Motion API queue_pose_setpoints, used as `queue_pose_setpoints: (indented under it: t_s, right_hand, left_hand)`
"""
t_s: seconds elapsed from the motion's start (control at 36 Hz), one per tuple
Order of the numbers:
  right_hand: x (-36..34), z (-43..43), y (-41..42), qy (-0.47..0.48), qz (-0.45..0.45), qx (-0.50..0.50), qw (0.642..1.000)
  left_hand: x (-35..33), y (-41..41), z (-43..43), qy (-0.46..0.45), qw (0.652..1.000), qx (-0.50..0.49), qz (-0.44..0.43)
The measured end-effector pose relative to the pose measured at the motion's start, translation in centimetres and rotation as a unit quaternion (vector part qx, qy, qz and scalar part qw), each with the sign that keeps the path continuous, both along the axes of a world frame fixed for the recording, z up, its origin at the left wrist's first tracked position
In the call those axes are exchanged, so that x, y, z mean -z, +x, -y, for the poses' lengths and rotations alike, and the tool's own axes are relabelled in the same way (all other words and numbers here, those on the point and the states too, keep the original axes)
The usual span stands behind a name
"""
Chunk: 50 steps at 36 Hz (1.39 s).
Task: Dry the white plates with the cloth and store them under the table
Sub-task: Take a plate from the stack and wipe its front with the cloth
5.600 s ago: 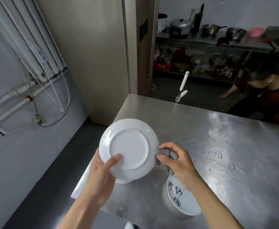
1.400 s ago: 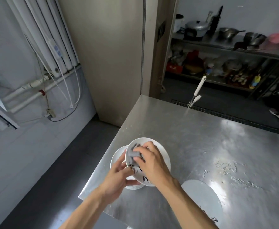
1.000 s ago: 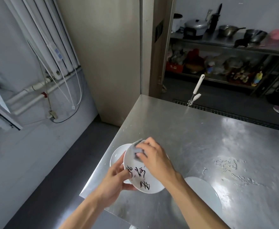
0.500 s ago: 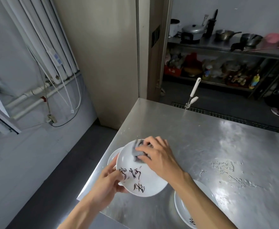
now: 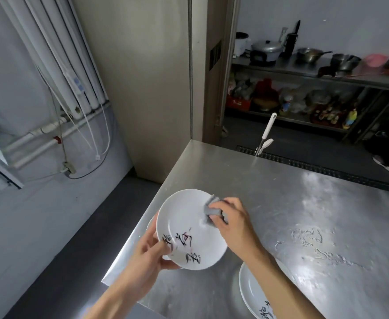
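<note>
Cloth slid to plate far rim (R side) | R-hand fingers pinch cloth | L-hand fingers grip plate edge

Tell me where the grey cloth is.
In the head view, the grey cloth is gripped in the right hand, pressed on the upper right of the white plate that the left hand holds above the table, near its left edge.

Tilted white plate has grey cloth inside.
</note>
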State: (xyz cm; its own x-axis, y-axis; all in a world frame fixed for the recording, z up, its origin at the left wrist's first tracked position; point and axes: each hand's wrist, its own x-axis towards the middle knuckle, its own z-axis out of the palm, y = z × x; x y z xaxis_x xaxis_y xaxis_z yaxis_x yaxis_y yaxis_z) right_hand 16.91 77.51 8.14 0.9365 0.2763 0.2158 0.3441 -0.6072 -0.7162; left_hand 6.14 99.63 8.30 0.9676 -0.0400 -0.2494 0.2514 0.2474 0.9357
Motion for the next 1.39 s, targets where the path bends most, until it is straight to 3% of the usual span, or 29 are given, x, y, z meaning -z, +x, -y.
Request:
queue_pose_setpoints:
  t_s: [0.08,0.17,0.28,0.39,0.53,0.69,0.78,0.89,1.22,1.39]
  right_hand:
    - [-0.4,-0.3,0.7,0.034,-0.011,0.014,0.999]
    - [-1.8,0.4,0.9,0.068,-0.007,-0.051,0.996]
    - [-3.7,0.6,1.2,-0.031,0.062,-0.107,0.992]
    - [-4.3,-0.2,0.7,-0.157,0.18,-0.072,0.968]
    - [-2.1,1.6,-1.1,-0.139,0.172,-0.066,0.973]
    - [-2.8,-1.3,-1.0,-0.139,0.2,-0.089,0.966]
    - [-2.7,-0.7,-1.0,-0.156,0.22,-0.092,0.959]
    - [-1.8,1.1,-2.2,-0.147,0.189,-0.061,0.969]
    - [-2.7,-0.8,-0.6,0.067,0.075,0.027,0.995]
    - [-3.1,1.1,-0.1,0.055,0.053,-0.048,0.996]
  left_hand:
    - [0.2,-0.2,0.7,0.0,0.999,0.013,-0.033]
    - [-0.4,0.3,-0.8,0.022,0.997,0.036,-0.057]
    - [-0.9,0.8,-1.4,0.039,0.995,0.073,-0.057]
    - [-0.3,0.7,-0.8,-0.005,0.998,0.037,-0.049]
    - [-0.4,0.8,-2.0,-0.041,0.998,-0.027,-0.036]
    - [-0.4,0.1,0.7,-0.006,0.999,0.016,-0.03]
    - [-0.5,0.1,-0.1,-0.031,0.999,-0.026,-0.03]
    - [-0.6,0.0,-1.7,-0.034,0.997,-0.072,-0.023]
    - [-1.2,-1.3,1.1,-0.061,0.996,-0.024,-0.057]
    - [-2.2,0.2,-1.7,-0.017,0.997,-0.009,-0.074]
